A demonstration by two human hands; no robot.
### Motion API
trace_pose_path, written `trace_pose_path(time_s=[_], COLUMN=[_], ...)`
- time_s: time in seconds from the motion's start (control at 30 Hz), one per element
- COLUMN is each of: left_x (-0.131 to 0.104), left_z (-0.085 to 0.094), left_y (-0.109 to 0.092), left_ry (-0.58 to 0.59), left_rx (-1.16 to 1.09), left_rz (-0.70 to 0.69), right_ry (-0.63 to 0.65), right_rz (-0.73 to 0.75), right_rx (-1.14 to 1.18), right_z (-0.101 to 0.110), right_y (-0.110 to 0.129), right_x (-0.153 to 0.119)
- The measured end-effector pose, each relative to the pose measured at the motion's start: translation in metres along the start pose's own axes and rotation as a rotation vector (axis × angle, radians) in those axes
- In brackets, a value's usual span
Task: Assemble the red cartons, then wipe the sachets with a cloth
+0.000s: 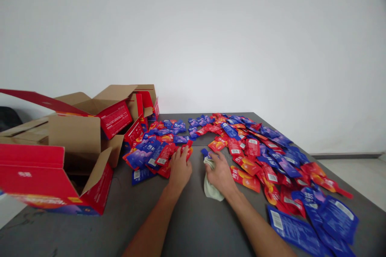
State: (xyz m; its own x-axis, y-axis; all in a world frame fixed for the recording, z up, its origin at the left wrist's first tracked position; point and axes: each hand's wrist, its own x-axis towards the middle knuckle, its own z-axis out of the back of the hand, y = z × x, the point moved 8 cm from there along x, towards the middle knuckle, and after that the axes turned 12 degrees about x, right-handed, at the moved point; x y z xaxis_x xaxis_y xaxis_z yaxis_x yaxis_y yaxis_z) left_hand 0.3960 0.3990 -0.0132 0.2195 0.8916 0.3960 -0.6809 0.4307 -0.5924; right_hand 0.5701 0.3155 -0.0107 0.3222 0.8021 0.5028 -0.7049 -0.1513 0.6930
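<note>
My left hand (pixel 180 170) is closed on a red pouch (pixel 189 150) at the right edge of the left pile; its fingers partly cover the pouch. In my right hand (pixel 222 172) is a crumpled pale green cloth (pixel 212 191), pressed on the table. A blue pouch (pixel 205 152) shows its end just past those fingers, mostly hidden by hand and cloth. Beside my left hand lies the mixed pile of blue pouches (pixel 141 152) and red pouches (pixel 165 155). To the right of my right hand spreads a larger heap, with a red-orange pouch (pixel 245 178) nearest.
An open red carton (pixel 99 192) stands at the left with its flaps up. Behind it are more open cartons (pixel 116 119). Blue pouches (pixel 297 229) reach the near right of the dark grey table (pixel 193 225). A white wall (pixel 211 48) rises behind.
</note>
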Motion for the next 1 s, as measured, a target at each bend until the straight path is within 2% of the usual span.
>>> trace_pose_path(time_s=[0.1,0.17,0.27,0.37,0.43,0.53,0.67,0.73,0.83,1.0], left_x=[-0.003,-0.003,-0.003,-0.004,-0.005,-0.009,-0.017,-0.017,-0.011,-0.004], left_z=[0.005,0.013,0.027,0.032,0.024,-0.001,-0.025,-0.028,-0.024,-0.026], left_y=[0.006,0.011,0.02,0.019,0.009,-0.006,-0.011,-0.011,-0.009,-0.007], left_ry=[-0.018,-0.03,-0.067,-0.111,-0.104,-0.026,0.05,0.082,0.105,0.174], left_rx=[0.314,0.456,0.609,0.629,0.565,0.409,0.155,0.049,-0.151,-0.679], left_rz=[-0.007,0.015,0.082,0.086,0.021,-0.082,-0.08,-0.069,-0.03,0.113], right_ry=[0.028,0.077,0.128,0.182,0.215,0.246,0.257,0.252,0.241,0.237], right_rz=[-0.125,-0.178,-0.206,-0.241,-0.261,-0.262,-0.246,-0.249,-0.262,-0.271], right_rx=[-0.099,-0.125,-0.126,-0.097,-0.074,-0.044,0.014,0.06,0.186,0.423], right_z=[0.0,-0.001,-0.001,-0.002,-0.004,-0.007,-0.01,-0.01,-0.009,-0.011], right_y=[-0.026,-0.034,-0.032,-0.023,-0.017,-0.009,-0.009,-0.01,-0.009,0.007], right_x=[0.003,0.004,0.003,0.0,-0.002,-0.004,-0.004,-0.004,-0.005,-0.008])
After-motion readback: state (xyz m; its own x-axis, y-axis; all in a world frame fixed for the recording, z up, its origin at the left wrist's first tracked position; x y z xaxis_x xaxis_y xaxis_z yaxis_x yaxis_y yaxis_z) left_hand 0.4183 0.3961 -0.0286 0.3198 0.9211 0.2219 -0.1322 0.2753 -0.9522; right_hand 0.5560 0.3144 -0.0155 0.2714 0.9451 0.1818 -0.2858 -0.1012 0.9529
